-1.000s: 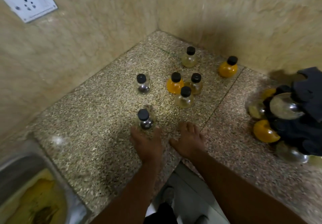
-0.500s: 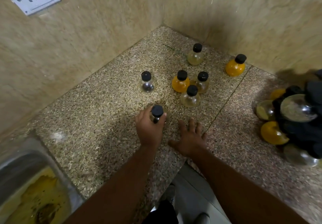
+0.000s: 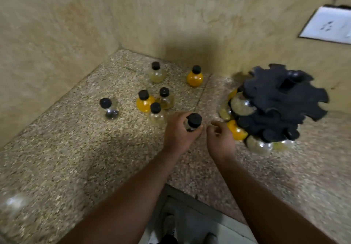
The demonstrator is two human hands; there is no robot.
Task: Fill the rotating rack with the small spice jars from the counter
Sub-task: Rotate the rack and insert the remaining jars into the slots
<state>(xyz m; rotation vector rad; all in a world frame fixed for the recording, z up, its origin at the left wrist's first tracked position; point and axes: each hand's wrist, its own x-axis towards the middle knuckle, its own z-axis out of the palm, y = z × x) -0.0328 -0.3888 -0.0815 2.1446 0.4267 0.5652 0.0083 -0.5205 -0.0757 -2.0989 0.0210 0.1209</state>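
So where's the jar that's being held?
Head view, centre: the held jar is gripped in the left hand, just left of the right hand and the rack.

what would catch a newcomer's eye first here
The black rack at the right by the wall stands out, with round jars held in its notched tiers. In the middle the left hand grips a small black-capped jar, with the right hand close beside it, next to the rack. Six more jars stand loose on the speckled counter toward the corner.
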